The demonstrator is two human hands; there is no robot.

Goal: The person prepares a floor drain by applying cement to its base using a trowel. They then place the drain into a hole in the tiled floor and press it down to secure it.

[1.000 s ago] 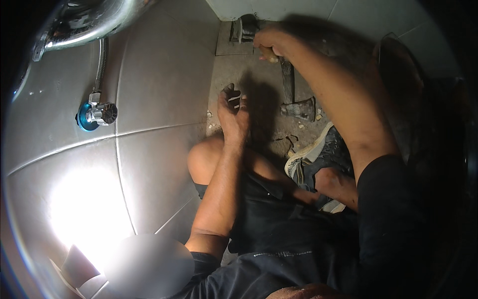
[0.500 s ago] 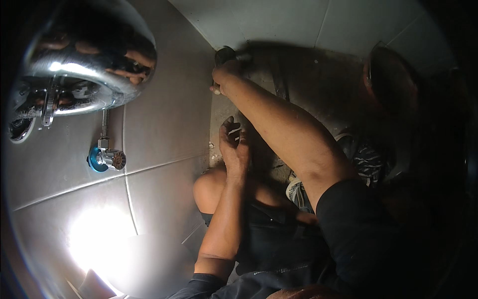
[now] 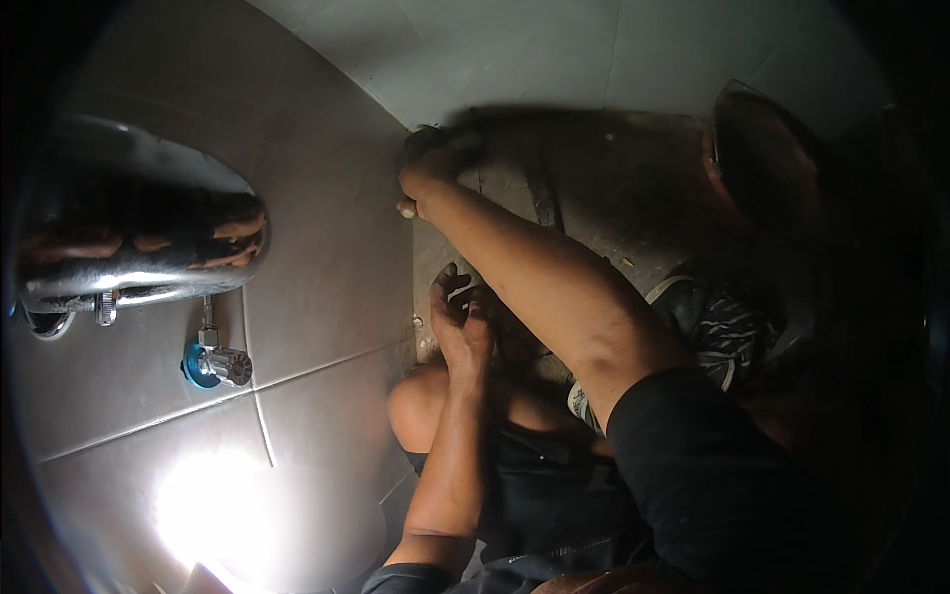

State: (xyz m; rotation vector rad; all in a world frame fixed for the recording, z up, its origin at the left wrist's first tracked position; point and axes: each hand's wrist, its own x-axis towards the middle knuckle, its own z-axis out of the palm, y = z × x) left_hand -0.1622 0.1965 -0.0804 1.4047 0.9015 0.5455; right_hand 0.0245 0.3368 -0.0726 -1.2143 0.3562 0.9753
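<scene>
My right hand (image 3: 431, 174) reaches to the far corner, where the floor meets the two walls. Its fingers are closed at a dark rounded thing (image 3: 424, 142), whose kind is lost in shadow. Below that arm, close to the left wall, I hold my left hand (image 3: 463, 322) palm up over the floor. The left fingers are half curled and apart, with nothing between them. Beneath my right forearm a dark strip (image 3: 545, 196) lies on the floor.
On the left tiled wall (image 3: 327, 247) a chrome angle valve (image 3: 226, 365) with a blue ring sticks out under a shiny chrome fixture (image 3: 148, 223). A reddish-rimmed bucket (image 3: 757, 163) stands far right. A shoe (image 3: 717, 322) is beside my right arm. Bright light (image 3: 213, 510) glares low left.
My view has shifted, so the chrome fixture and valve sit lower in the picture. Both hands keep nearly the same places and poses.
</scene>
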